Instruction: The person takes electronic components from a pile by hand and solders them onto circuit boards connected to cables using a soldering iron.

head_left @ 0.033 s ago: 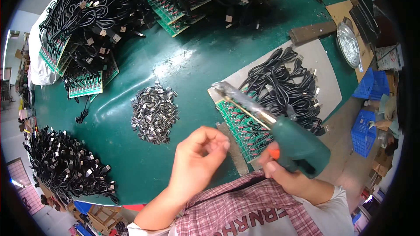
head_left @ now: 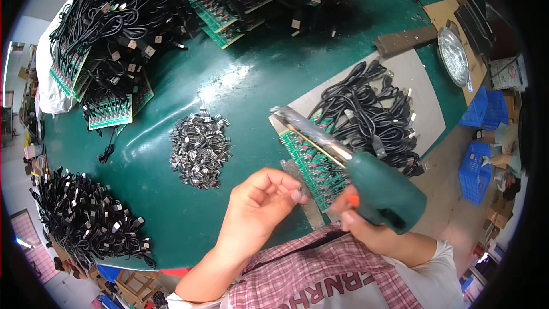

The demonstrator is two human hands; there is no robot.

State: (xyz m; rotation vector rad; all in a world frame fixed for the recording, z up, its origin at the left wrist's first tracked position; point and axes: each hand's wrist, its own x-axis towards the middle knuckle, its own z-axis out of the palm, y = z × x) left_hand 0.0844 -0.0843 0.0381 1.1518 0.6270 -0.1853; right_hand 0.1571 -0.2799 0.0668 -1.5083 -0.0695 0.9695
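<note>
My right hand (head_left: 366, 226) grips a green soldering gun (head_left: 384, 190) with an orange trigger; its fingers are slightly blurred. The gun's metal barrel, with a thin brass-coloured tube alongside, points to the upper left across a green circuit board panel (head_left: 306, 163) that has black cables attached. Left of the panel, my left hand (head_left: 260, 206) is closed in a pinch, thumb against index finger. A tiny dark part shows at its fingertips, too small to name. Just beyond that hand is a heap of small black connectors with metal pins (head_left: 201, 149).
Bundled black USB cables (head_left: 372, 109) lie on a grey sheet (head_left: 432, 114) at right. More cables (head_left: 86, 217) pile up at the near left, with cabled boards (head_left: 111, 113) at the far left. A metal dish (head_left: 454, 57) and a brown bar (head_left: 406, 42) are at the far right.
My left hand has shifted slightly right, toward the panel. The soldering gun in my right hand has moved a little left.
</note>
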